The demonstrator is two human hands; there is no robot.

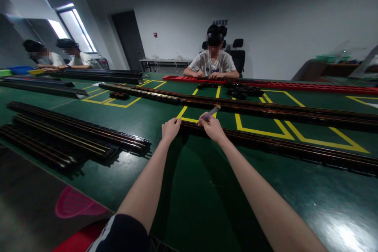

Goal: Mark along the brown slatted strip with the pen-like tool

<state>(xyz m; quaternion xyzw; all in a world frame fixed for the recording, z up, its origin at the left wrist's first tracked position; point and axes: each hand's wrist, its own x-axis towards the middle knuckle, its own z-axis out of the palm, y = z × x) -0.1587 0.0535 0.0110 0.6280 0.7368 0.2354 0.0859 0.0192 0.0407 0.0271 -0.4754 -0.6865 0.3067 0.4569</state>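
My left hand (171, 130) is closed on the left end of a long dark rail strip (265, 141) with copper-coloured lines along it. The strip lies on the green table and runs off to the right. My right hand (212, 128) pinches a slim pen-like tool (212, 112) with a clear bluish barrel and a tan end. Its lower tip points down at the strip, just right of my left hand. Whether the tip touches the strip, I cannot tell.
More dark strips (59, 138) lie in rows at left, and another long strip (236, 104) crosses beyond my hands. Black parts (243, 90) are piled before a person (214, 63) seated opposite at a red rail (295, 85). Two people sit at far left. A pink basket (75, 202) stands below the table edge.
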